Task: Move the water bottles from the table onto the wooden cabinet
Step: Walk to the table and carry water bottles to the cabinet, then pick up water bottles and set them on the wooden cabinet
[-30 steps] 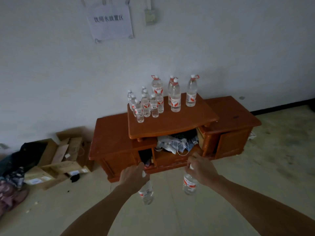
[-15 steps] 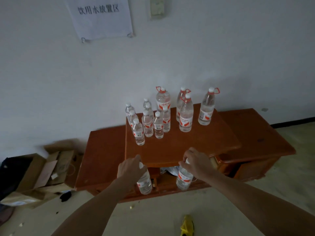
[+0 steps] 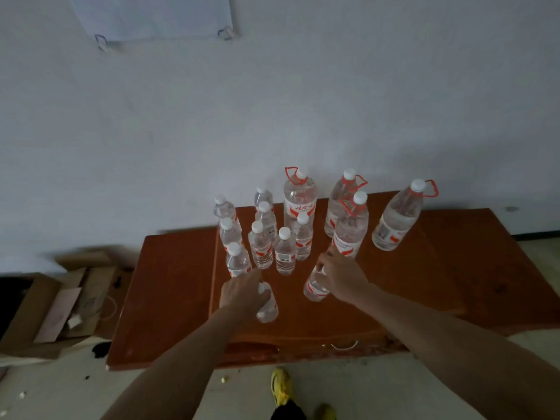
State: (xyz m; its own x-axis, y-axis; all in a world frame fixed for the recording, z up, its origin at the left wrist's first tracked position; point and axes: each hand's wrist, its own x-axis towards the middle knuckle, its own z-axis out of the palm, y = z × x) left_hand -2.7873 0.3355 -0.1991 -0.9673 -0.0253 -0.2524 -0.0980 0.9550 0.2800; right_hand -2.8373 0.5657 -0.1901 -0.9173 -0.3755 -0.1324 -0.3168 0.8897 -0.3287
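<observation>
My left hand (image 3: 241, 291) grips a small clear water bottle (image 3: 268, 309) by its top, over the raised middle top of the wooden cabinet (image 3: 394, 283). My right hand (image 3: 342, 275) grips another small bottle (image 3: 313, 289) by its neck, just in front of the standing bottles. Whether either held bottle touches the wood cannot be told. Several small bottles (image 3: 285, 251) with white caps stand in a cluster at the back left of the top. Several large bottles (image 3: 300, 201) with red carry loops stand behind and to the right.
Open cardboard boxes (image 3: 57, 307) lie on the floor left of the cabinet. The lower left wing of the cabinet (image 3: 163, 292) is bare wood. A white wall with a paper sign (image 3: 151, 16) stands behind. My yellow shoe (image 3: 281, 386) shows on the floor below.
I have stepped closer to the cabinet. Both hands have carried their bottles up and forward, from in front of the cabinet's edge to over its middle top, near the standing bottles.
</observation>
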